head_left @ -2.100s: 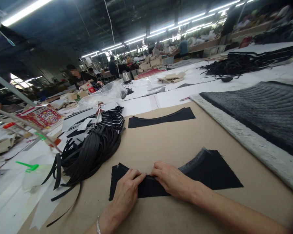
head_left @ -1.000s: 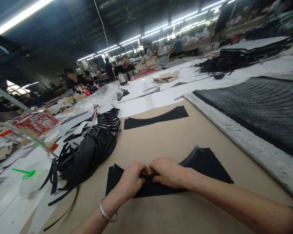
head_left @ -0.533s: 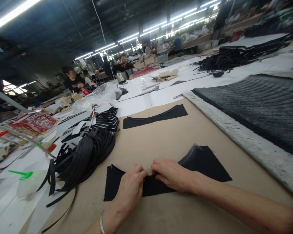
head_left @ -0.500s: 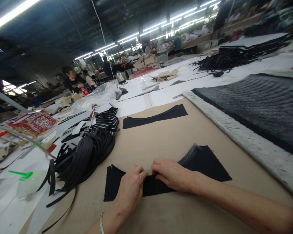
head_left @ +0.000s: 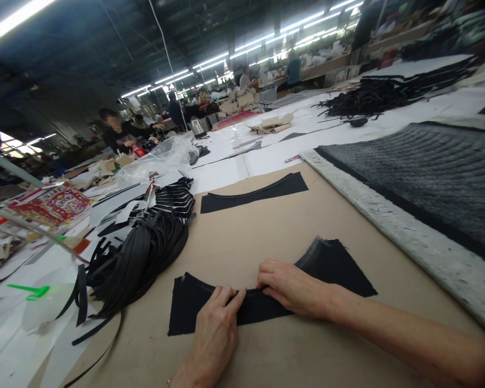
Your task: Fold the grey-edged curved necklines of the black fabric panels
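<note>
1. The black fabric piece [head_left: 258,312] lies flat on the beige sheet [head_left: 234,242], its concave edge turned away from the person; it occupies much the same place as before.
2. The left hand [head_left: 216,328] rests on that edge, left of its middle. A second ago its fingers were bunched up; now they stretch flatter along the edge (whether they pinch the cloth, I cannot tell).
3. The right hand [head_left: 293,288] pinches the same edge between bent fingers and thumb, much as earlier. The two hands nearly met one second ago; now a short run of edge shows between them.
4. The bracelet [head_left: 168,383] at the left wrist, plain to see a second ago, is down to a sliver at the bottom border.
5. Beyond, a second black curved piece [head_left: 254,196] lies where it lay on the sheet.
6. To the left, the bundle of black strips [head_left: 141,261] sits unchanged, near the bottle with a green nozzle [head_left: 50,304].
7. To the right, the ribbed grey cloth [head_left: 420,172] remains on its whitish board [head_left: 372,231].
8. Farther back, a co-worker [head_left: 119,132] now extends an arm sideways, behind the clear plastic bag [head_left: 157,161].
</note>
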Tool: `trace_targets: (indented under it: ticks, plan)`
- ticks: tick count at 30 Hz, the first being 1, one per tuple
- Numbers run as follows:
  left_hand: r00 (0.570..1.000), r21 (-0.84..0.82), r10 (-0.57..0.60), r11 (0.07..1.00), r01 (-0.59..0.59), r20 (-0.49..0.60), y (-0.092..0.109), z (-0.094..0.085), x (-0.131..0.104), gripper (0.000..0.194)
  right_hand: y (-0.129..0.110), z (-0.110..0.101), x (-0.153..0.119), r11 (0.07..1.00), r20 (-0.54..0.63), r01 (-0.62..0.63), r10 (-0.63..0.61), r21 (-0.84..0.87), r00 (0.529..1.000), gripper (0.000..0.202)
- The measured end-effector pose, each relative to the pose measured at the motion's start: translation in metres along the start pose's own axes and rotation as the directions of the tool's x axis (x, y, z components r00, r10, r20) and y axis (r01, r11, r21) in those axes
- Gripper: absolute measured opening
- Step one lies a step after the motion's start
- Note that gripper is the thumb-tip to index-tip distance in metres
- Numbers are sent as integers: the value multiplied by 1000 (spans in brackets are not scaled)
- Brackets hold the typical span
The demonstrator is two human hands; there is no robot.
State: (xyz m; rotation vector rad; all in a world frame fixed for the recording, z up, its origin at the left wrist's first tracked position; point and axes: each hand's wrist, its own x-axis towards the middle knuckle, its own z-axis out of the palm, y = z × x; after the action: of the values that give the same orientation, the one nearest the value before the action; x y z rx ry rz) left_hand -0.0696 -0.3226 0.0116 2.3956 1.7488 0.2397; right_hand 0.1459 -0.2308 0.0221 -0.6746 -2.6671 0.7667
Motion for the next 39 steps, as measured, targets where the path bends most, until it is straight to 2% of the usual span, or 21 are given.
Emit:
trace_targets:
  ticks: [10,18,20,24,26,31,36,39]
  plan:
    - [999,15,-26,1000,25,46,11,-6,2,58,5,-11,-11,1000,-7,18,-18,16,1000,15]
    - [999,61,34,998,-34,9,9,0,-2,62,10,-16,-18,999,-9,38,-38,11,999,14]
    - [998,72,63,995,-62,-11,6,5,-4,64,12,-17,-20,999,-10,43,-43,7,999,13]
    - [977,105,142,986,-127,-158,2,15,-6,64,17,-22,-26,999,-7,39,-39,3,999,12]
    - [965,80,176,983,-163,-197,4,17,-3,60,20,-24,-28,999,-5,33,-33,4,999,11]
    - [967,-81,202,973,-216,-156,7,16,5,50,24,-27,-32,1000,-12,28,-28,4,1000,11]
    - [987,-80,152,985,-156,-54,8,15,9,65,26,-27,-33,999,-19,43,-43,-4,999,12]
    - [987,-57,160,985,-161,-24,9,13,10,66,27,-27,-35,998,-19,57,-57,-13,998,14]
